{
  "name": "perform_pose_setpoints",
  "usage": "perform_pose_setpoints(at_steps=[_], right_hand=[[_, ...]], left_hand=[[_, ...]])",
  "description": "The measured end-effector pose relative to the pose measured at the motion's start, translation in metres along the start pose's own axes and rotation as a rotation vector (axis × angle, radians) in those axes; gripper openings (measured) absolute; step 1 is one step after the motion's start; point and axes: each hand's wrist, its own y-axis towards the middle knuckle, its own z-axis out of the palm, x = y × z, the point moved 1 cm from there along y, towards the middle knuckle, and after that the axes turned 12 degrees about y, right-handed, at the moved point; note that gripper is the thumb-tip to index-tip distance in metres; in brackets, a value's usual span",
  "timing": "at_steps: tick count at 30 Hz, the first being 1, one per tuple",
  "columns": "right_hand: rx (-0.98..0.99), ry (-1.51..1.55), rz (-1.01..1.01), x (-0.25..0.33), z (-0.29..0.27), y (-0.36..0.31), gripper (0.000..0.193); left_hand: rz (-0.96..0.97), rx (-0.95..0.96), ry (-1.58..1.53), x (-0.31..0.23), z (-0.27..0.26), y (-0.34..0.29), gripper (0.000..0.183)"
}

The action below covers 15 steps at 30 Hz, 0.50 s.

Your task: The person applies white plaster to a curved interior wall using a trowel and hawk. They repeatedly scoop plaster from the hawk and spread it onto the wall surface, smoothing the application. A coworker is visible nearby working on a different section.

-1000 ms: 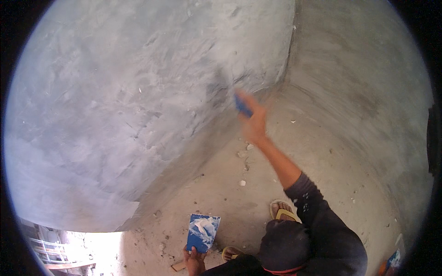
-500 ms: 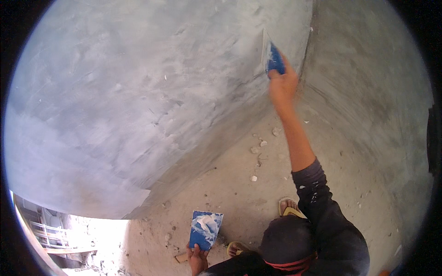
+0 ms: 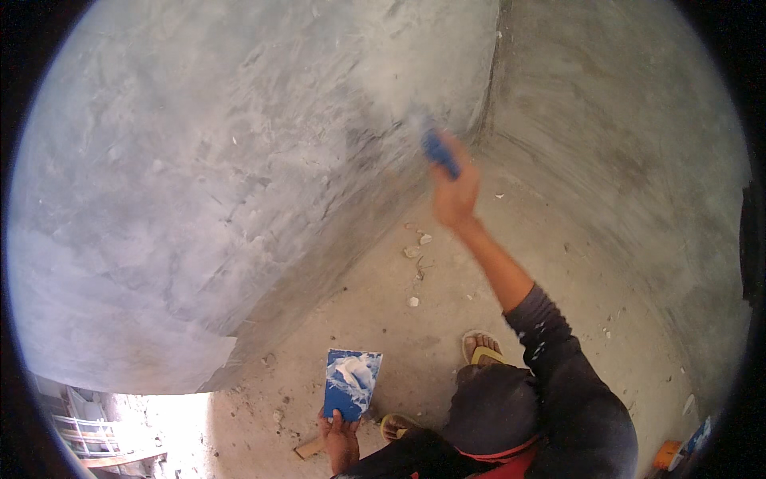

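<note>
My left hand (image 3: 341, 441) grips a blue rectangular putty board (image 3: 348, 402) low in the view. White putty (image 3: 356, 372) lies heaped and smeared on the board's face. A short wooden piece (image 3: 308, 449) pokes out beside that hand; whether it joins the board I cannot tell. My right hand (image 3: 456, 191), arm stretched forward, is wrapped round a blue putty knife (image 3: 440, 152). Motion blurs the knife, and its blade end is at or close to the lower part of the grey wall (image 3: 239, 144), near the corner. Whether it touches is unclear.
A second wall (image 3: 614, 120) meets the first in a corner at the right. Small rubble (image 3: 413, 302) dots the dusty floor (image 3: 375, 319). My sandalled foot (image 3: 483, 348) stands there. An orange object (image 3: 667, 455) is at lower right; bars (image 3: 88, 435) show beyond the wall's lower-left edge.
My right hand has swept the putty knife down and to the left, away from its higher place on the wall. My left hand keeps the board, and the view has shifted slightly.
</note>
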Motion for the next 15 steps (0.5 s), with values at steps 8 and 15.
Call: perform_pose_setpoints(at_steps=[8, 15], right_hand=[[-0.176, -0.186, 0.201, -0.093, -0.019, 0.064, 0.051], [0.262, -0.017, -0.159, 0.004, 0.058, -0.079, 0.065]], left_hand=[[0.029, -0.028, 0.103, 0.015, -0.011, 0.006, 0.037], [0.011, -0.086, 0.047, -0.005, 0.004, -0.012, 0.039]])
